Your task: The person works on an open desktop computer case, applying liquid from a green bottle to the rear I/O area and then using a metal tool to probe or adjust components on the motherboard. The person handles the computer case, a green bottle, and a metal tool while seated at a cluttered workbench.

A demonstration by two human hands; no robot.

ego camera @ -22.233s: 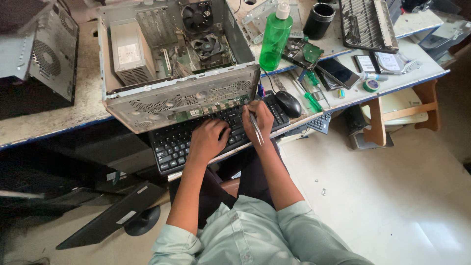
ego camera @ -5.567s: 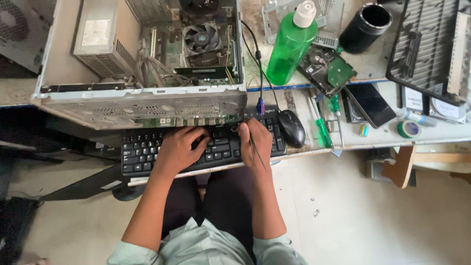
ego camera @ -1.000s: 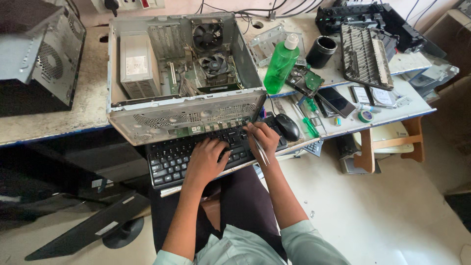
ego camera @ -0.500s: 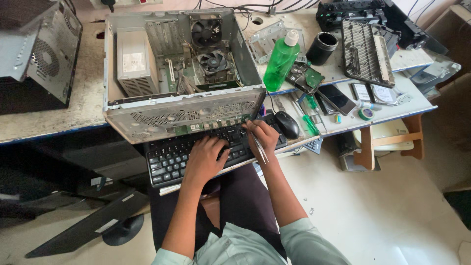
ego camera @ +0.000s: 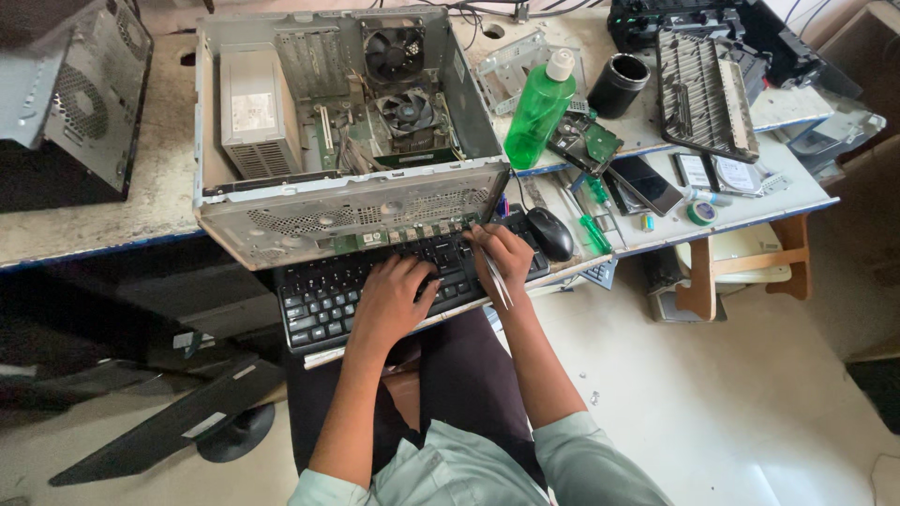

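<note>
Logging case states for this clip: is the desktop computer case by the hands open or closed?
Open. The computer case has no side panel; fans, power supply and cables show inside.

We see a worn pale surface (ego camera: 112, 220) carrying an open computer case (ego camera: 347, 141), green bottle (ego camera: 539, 112), black mouse (ego camera: 550, 232), screwdrivers (ego camera: 592, 230) and tape roll (ego camera: 700, 213).
</note>
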